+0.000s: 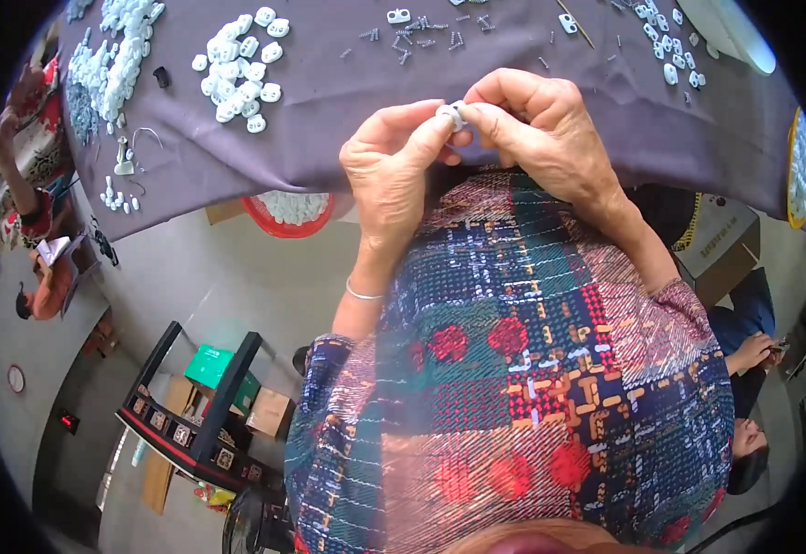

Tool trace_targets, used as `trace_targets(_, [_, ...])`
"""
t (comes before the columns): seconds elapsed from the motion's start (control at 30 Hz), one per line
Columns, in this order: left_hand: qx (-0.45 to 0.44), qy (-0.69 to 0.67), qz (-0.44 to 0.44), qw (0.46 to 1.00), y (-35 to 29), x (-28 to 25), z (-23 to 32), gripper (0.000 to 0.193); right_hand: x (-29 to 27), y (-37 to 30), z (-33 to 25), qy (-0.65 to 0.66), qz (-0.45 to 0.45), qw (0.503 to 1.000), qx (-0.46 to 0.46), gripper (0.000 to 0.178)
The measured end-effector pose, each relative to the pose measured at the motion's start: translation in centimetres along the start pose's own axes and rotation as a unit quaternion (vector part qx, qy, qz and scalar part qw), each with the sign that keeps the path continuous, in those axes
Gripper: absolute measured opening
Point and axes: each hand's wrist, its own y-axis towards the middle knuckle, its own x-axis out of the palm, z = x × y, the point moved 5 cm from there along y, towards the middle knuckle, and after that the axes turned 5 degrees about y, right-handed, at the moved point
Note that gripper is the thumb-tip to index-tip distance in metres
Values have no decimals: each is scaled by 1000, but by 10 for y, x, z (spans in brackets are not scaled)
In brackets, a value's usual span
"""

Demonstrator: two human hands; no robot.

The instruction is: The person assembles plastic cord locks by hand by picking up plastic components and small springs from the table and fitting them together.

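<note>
Near the front edge of the cloth-covered table, my left hand (389,166) pinches a small white plastic cord lock piece (452,114) between thumb and fingers. My right hand (555,138) meets it from the other side, with thumb and forefinger closed on the same piece. The fingers partly cover it, so its inner side is hidden. Beyond my hands lie several small metal springs (412,39) and a single white piece with two holes (398,16). To the left is a heap of similar white pieces (236,72).
Larger heaps of white parts (118,60) cover the far left. A small black object (162,77) lies beside them. At right are more white pieces (666,44), a thin stick (576,24) and a white bowl (726,28). A red basket (294,233) stands below the edge. Other people sit nearby.
</note>
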Motion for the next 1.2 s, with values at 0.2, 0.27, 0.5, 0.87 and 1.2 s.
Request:
trace_targets(0.2, [-5, 7, 3, 1000, 0, 0, -1, 13, -1, 0, 2, 9, -8, 1000, 10, 17])
trace_targets(0.27, [-9, 3, 5, 1000, 0, 1, -2, 13, -2, 0, 3, 12, -11, 1000, 13, 17])
trace_targets(0.5, [14, 1, 23, 1000, 0, 4, -7, 14, -1, 1, 10, 41, -17, 997, 59, 16])
trace_targets(0.87, [-20, -68, 15, 997, 10, 0, -8, 14, 0, 10, 1, -72, 26, 990, -116, 18])
trace_targets(1.2, [-147, -176, -43, 972, 3, 16, -5, 16, 13, -2, -19, -437, 61, 875, -200, 21])
